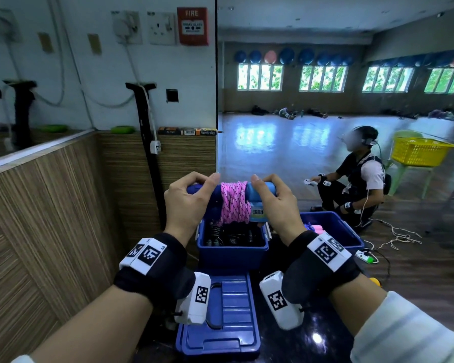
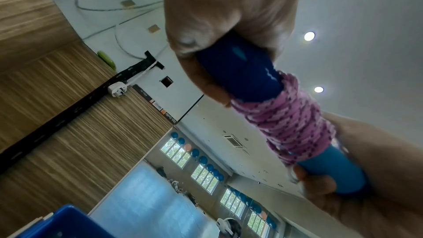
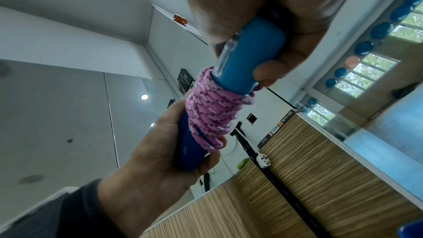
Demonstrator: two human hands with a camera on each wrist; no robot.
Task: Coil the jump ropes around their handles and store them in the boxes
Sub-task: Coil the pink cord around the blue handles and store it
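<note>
A pink jump rope (image 1: pixel 233 203) is coiled around the middle of its blue handles (image 1: pixel 258 192), held level above an open blue box (image 1: pixel 232 248). My left hand (image 1: pixel 192 197) grips the dark blue end (image 2: pixel 238 73) of the handles. My right hand (image 1: pixel 271 200) grips the light blue end (image 3: pixel 249 57). The pink coil (image 2: pixel 286 122) runs between both hands, and in the right wrist view the coil (image 3: pixel 213 113) sits tight on the handles. Dark coiled ropes (image 1: pixel 228 235) lie inside the box.
The box's blue lid (image 1: pixel 220 318) lies on the dark floor in front of me. A second blue box (image 1: pixel 333 229) with pink items stands to the right. Wood panelling (image 1: pixel 50 218) rises on the left. Another person (image 1: pixel 357 179) crouches at right, near a yellow basket (image 1: pixel 419 150).
</note>
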